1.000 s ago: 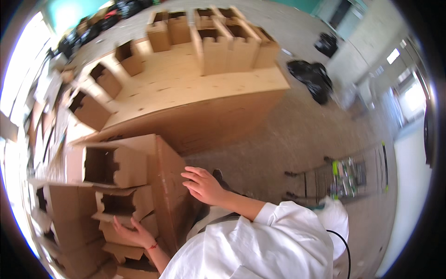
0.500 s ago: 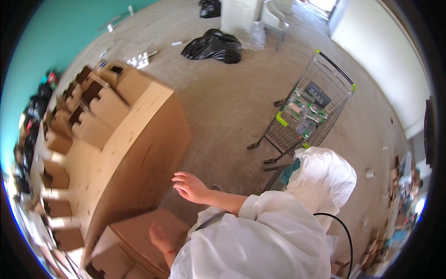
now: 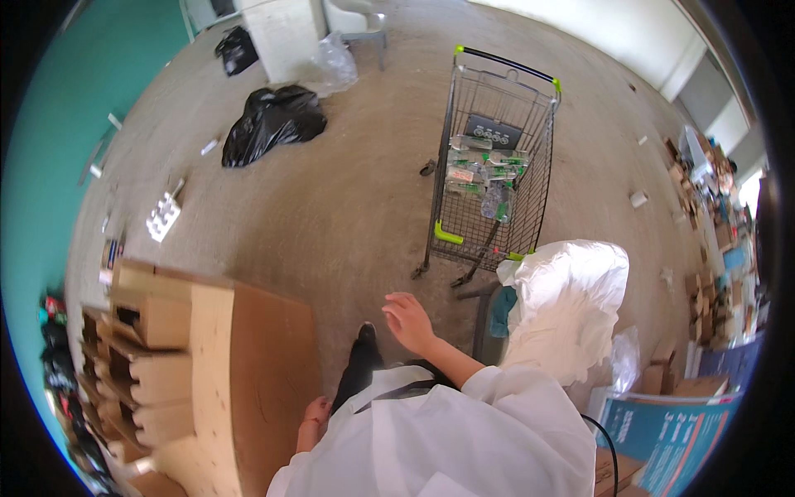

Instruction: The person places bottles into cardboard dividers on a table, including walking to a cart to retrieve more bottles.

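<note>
My right hand is held out in front of my body, fingers loosely bent, with nothing in it. My left hand hangs low at my side, near the smooth brown side of a large cardboard box; its fingers show only in part, and I see nothing in them. Ahead and to the right stands a wire shopping cart with green corner pieces. Several clear bottles lie inside it. Between me and the cart, a white covering drapes over a dark-framed seat, with a teal cloth beside it.
Notched cardboard pieces are stacked at the left. A black bag, a clear bag and a white object with a handle lie on the concrete floor. Boxes are piled at the right, near a blue printed carton.
My view has turned right, and the cardboard box now sits farther left and lower. My left hand has come away from over the reddish-brown box to my side. A dark-clad leg now shows.
</note>
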The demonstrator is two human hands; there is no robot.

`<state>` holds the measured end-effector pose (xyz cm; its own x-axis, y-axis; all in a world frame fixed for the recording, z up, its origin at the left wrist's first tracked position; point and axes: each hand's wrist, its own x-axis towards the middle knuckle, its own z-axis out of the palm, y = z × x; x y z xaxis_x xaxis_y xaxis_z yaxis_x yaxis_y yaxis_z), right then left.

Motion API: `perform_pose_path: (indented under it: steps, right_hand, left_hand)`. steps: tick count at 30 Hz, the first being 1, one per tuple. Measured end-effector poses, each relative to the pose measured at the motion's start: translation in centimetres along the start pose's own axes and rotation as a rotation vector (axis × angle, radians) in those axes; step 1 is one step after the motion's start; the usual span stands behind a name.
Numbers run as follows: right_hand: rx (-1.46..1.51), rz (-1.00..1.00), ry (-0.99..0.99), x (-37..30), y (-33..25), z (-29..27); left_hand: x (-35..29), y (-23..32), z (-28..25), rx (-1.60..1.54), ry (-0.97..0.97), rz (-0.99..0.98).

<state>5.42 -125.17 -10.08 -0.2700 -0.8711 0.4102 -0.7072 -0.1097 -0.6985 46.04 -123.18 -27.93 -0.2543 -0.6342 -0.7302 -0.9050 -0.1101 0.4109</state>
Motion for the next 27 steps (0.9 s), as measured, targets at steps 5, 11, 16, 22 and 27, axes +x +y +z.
perform_pose_path:
  steps: [5, 11, 16, 22, 27]
  right_hand:
    - [-0.144, 0.229, 0.198, 4.0, 3.6, -0.5]
    - [-0.291, 0.519, 0.453, 4.5, 7.5, -4.1]
    - [-0.387, 0.587, 0.547, 5.7, 12.6, -6.6]
    - [-0.38, 0.621, 0.534, 8.3, 20.7, -8.1]
    - [-0.395, 0.794, 0.509, 8.3, 22.0, -7.3]
  left_hand:
    - [11.6, 7.4, -10.6, 0.078, -0.099, 0.147]
    - [19.8, 29.9, -18.6, 0.514, -0.193, 0.563]
    - [25.5, 48.2, -15.7, 0.54, -0.08, 0.819]
    - [25.4, 68.3, -12.6, 0.304, -0.025, 1.244]
    - [30.1, 80.4, -10.8, 0.565, 0.021, 1.357]
